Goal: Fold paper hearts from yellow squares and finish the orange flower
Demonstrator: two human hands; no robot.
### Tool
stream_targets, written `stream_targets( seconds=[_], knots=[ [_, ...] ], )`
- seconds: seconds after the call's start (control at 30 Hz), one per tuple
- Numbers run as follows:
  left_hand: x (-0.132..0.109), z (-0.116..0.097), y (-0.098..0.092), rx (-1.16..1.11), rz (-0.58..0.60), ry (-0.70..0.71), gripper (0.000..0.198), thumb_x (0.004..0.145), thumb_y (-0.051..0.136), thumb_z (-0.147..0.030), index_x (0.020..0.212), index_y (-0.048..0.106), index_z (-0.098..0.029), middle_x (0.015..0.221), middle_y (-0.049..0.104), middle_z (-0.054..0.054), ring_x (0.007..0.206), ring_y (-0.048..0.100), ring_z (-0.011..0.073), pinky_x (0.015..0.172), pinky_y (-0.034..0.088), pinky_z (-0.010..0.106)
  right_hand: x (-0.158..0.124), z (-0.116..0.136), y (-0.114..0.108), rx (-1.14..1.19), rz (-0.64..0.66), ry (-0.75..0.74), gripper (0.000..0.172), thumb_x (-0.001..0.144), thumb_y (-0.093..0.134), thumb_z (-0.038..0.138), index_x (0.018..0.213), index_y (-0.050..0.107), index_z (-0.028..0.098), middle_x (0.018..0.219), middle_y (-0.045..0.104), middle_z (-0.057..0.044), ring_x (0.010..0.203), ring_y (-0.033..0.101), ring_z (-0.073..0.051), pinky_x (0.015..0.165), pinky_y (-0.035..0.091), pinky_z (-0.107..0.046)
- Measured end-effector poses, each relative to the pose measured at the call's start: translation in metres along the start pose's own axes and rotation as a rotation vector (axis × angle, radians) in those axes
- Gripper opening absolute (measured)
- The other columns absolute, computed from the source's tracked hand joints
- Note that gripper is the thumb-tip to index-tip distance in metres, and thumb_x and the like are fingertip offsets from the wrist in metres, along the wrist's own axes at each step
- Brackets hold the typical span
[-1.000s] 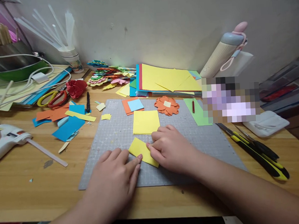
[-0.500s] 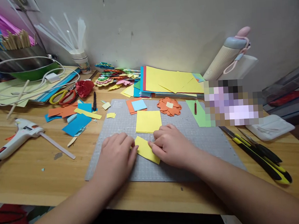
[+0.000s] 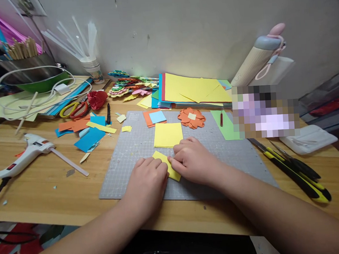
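Note:
A piece of yellow paper [image 3: 174, 173], seemingly folded, lies slantwise on the grey cutting mat [image 3: 118, 175]. My right hand [image 3: 192, 158] has its fingers curled and holds the paper near its upper right edge with thumb and forefinger. Closed over the lower left part is my left hand [image 3: 149, 181], its bent fingers pressed on the paper and hiding that side. Just beyond both hands sits a stack of yellow paper squares [image 3: 168, 134]. Behind that are orange squares topped by a light blue square [image 3: 157, 117], and an orange paper flower [image 3: 191, 118] with a pale centre.
At left lie a white glue gun [image 3: 26, 155], blue paper scraps [image 3: 90, 140] and scissors [image 3: 79, 109]. A black-and-yellow utility knife [image 3: 297, 175] is at right, beside a white box [image 3: 309, 138]. Coloured sheets [image 3: 195, 86] and a bottle [image 3: 257, 58] stand along the wall.
My left hand has slid right and a little down, over the paper's lower left edge. My right hand keeps its hold. The view has shifted slightly.

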State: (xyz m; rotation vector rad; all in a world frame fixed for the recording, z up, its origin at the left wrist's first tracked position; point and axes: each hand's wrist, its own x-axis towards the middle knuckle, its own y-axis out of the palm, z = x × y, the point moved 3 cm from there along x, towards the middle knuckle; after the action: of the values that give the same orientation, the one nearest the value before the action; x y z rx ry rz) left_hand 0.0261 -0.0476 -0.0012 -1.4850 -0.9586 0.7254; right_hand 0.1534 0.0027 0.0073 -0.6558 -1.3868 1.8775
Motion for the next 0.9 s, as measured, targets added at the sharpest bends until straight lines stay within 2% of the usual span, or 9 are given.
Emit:
stream_targets(
  seconds=[0.13, 0.53, 0.63, 0.73, 0.77, 0.83, 0.9],
  knots=[
    [0.000, -0.008, 0.006, -0.009, 0.013, 0.011, 0.019, 0.087, 0.043, -0.011, 0.074, 0.055, -0.017, 0.076, 0.062, 0.004, 0.073, 0.055, 0.0222, 0.066, 0.038, 0.037, 0.000, 0.000, 0.001, 0.007, 0.003, -0.004, 0.039, 0.088, 0.047, 0.022, 0.051, 0.058, 0.016, 0.061, 0.056, 0.000, 0.063, 0.041, -0.013, 0.072, 0.024, -0.033],
    [-0.002, -0.016, 0.014, -0.053, -0.085, -0.021, 0.017, 0.085, 0.047, -0.015, 0.071, 0.057, -0.017, 0.068, 0.061, 0.004, 0.067, 0.055, 0.0213, 0.062, 0.038, 0.036, 0.001, -0.003, 0.002, 0.025, 0.015, 0.004, 0.039, 0.087, 0.047, 0.023, 0.050, 0.058, 0.016, 0.062, 0.058, 0.000, 0.064, 0.041, -0.013, 0.072, 0.023, -0.033],
    [-0.006, -0.025, 0.016, -0.135, -0.111, 0.033, 0.018, 0.086, 0.046, -0.016, 0.071, 0.056, -0.017, 0.068, 0.061, 0.004, 0.067, 0.054, 0.0206, 0.062, 0.038, 0.035, 0.000, -0.003, 0.003, 0.019, 0.010, 0.002, 0.039, 0.086, 0.048, 0.023, 0.050, 0.058, 0.016, 0.062, 0.059, -0.001, 0.065, 0.042, -0.013, 0.073, 0.023, -0.033],
    [-0.016, -0.032, 0.016, -0.275, -0.103, 0.171, 0.019, 0.086, 0.048, -0.019, 0.067, 0.052, -0.018, 0.068, 0.058, 0.002, 0.068, 0.051, 0.0186, 0.063, 0.036, 0.033, 0.000, -0.004, 0.003, 0.015, 0.011, 0.008, 0.039, 0.087, 0.048, 0.023, 0.050, 0.058, 0.016, 0.062, 0.060, -0.001, 0.064, 0.043, -0.013, 0.072, 0.023, -0.033],
    [-0.020, -0.031, 0.016, -0.311, -0.090, 0.214, 0.020, 0.086, 0.049, -0.020, 0.066, 0.051, -0.018, 0.068, 0.057, 0.001, 0.067, 0.050, 0.0178, 0.062, 0.035, 0.033, 0.000, -0.004, 0.002, 0.015, 0.011, 0.009, 0.040, 0.087, 0.048, 0.024, 0.049, 0.058, 0.015, 0.062, 0.060, -0.001, 0.064, 0.043, -0.013, 0.072, 0.023, -0.033],
    [-0.027, -0.023, 0.012, -0.295, -0.134, 0.191, 0.020, 0.088, 0.046, -0.021, 0.069, 0.053, -0.018, 0.068, 0.055, 0.001, 0.065, 0.046, 0.0173, 0.060, 0.032, 0.032, 0.001, -0.004, 0.002, 0.017, 0.012, 0.011, 0.040, 0.087, 0.047, 0.024, 0.050, 0.058, 0.015, 0.062, 0.060, -0.001, 0.064, 0.043, -0.013, 0.072, 0.023, -0.033],
    [-0.032, -0.008, 0.008, -0.236, -0.174, 0.134, 0.015, 0.090, 0.044, -0.018, 0.087, 0.059, -0.020, 0.074, 0.056, 0.002, 0.071, 0.047, 0.0191, 0.062, 0.030, 0.033, 0.001, -0.004, 0.001, 0.023, 0.014, 0.012, 0.039, 0.087, 0.047, 0.024, 0.050, 0.058, 0.015, 0.062, 0.060, -0.001, 0.064, 0.044, -0.013, 0.072, 0.023, -0.033]
  ],
)
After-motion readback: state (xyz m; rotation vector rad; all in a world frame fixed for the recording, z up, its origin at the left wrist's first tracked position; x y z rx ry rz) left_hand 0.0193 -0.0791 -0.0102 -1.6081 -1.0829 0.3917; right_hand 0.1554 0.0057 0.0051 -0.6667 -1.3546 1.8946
